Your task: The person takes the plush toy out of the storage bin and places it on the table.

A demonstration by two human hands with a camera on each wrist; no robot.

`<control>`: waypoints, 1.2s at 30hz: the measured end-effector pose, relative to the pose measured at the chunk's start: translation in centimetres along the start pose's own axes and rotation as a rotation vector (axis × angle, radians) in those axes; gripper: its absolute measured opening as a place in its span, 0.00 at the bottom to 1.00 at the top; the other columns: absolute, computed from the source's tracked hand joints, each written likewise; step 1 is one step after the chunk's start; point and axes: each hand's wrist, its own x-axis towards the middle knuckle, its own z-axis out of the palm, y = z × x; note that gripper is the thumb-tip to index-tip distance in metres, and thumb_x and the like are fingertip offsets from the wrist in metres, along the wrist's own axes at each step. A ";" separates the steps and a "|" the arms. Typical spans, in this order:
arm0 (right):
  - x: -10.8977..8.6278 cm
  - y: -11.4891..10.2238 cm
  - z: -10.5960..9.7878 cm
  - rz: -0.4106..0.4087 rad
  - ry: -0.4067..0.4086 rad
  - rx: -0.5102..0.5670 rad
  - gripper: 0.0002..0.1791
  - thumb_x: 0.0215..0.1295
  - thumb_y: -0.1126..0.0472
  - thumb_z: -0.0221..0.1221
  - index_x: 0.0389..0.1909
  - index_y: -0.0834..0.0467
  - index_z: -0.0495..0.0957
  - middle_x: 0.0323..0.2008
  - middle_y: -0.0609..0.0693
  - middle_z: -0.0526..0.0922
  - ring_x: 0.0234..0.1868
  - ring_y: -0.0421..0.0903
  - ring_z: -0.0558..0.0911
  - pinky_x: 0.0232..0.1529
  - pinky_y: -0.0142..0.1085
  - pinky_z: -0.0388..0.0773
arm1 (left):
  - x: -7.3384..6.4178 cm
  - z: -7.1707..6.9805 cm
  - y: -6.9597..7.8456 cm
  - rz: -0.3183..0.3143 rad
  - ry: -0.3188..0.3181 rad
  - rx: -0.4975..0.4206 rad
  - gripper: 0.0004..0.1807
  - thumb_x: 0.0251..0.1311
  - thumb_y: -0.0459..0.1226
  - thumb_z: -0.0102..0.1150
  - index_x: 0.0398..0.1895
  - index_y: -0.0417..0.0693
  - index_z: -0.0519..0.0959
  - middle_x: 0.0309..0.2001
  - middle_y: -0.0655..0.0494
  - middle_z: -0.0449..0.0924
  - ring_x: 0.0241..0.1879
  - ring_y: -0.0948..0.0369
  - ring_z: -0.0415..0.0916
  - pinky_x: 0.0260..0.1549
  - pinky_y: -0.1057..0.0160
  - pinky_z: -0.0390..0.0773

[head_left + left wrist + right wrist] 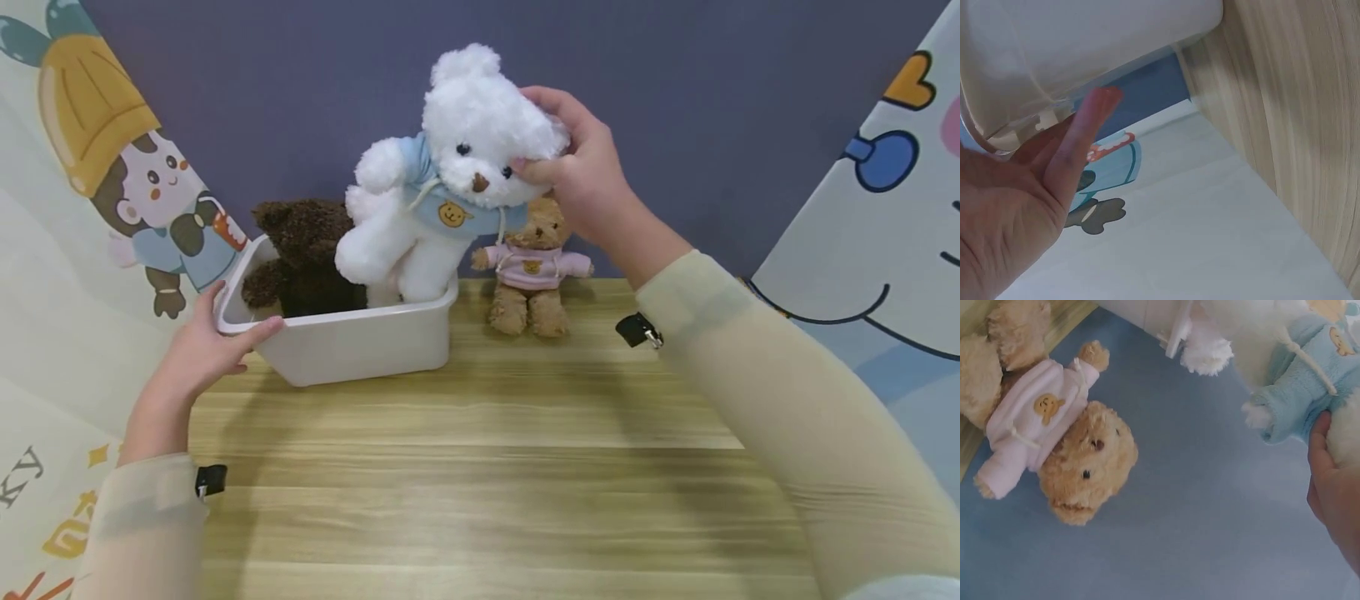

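Observation:
My right hand [588,171] grips a white teddy bear [420,242] by its head, thumb beside one eye. The bear wears a light blue hoodie and leans left, its legs at the right end of a white plastic bin [375,342]. In the bin's left part sits a dark brown plush toy [303,242], partly hidden by the wall. My left hand [198,342] holds the bin's left corner, thumb along the front rim. A tan teddy bear [536,296] in a pink hoodie sits right of the bin, its head partly covered by the white bear.
A wood-grain tabletop [480,483] lies under the bin and tan bear. Behind them rises a dark blue-grey panel [712,150]. Cartoon-printed sheets stand at the left [67,275] and right [855,217].

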 end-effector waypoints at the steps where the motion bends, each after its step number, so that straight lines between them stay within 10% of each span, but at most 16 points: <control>1: -0.1 -0.1 -0.3 -0.003 0.001 0.030 0.37 0.67 0.76 0.65 0.72 0.44 0.76 0.72 0.51 0.71 0.72 0.55 0.73 0.66 0.54 0.84 | 0.0 0.0 0.1 -0.006 0.010 -0.011 0.66 0.68 0.65 0.62 0.88 0.55 0.25 0.79 0.18 0.48 0.64 0.26 0.70 0.33 0.48 0.93; 23: -2.0 -0.8 -6.9 -0.071 0.079 0.288 0.33 0.67 0.81 0.62 0.69 0.52 0.76 0.70 0.54 0.70 0.71 0.55 0.71 0.50 0.37 0.89 | 0.9 0.6 0.5 -0.095 0.002 -0.066 0.65 0.67 0.70 0.57 0.86 0.62 0.23 0.86 0.30 0.29 0.75 0.23 0.58 0.40 0.47 0.93; 36: -3.5 -0.5 -13.2 0.041 0.159 0.124 0.38 0.64 0.81 0.65 0.71 0.50 0.75 0.72 0.49 0.67 0.75 0.51 0.67 0.53 0.28 0.88 | 0.8 0.8 0.6 -0.096 0.018 -0.086 0.65 0.66 0.69 0.58 0.87 0.60 0.24 0.86 0.28 0.33 0.76 0.24 0.58 0.36 0.57 0.93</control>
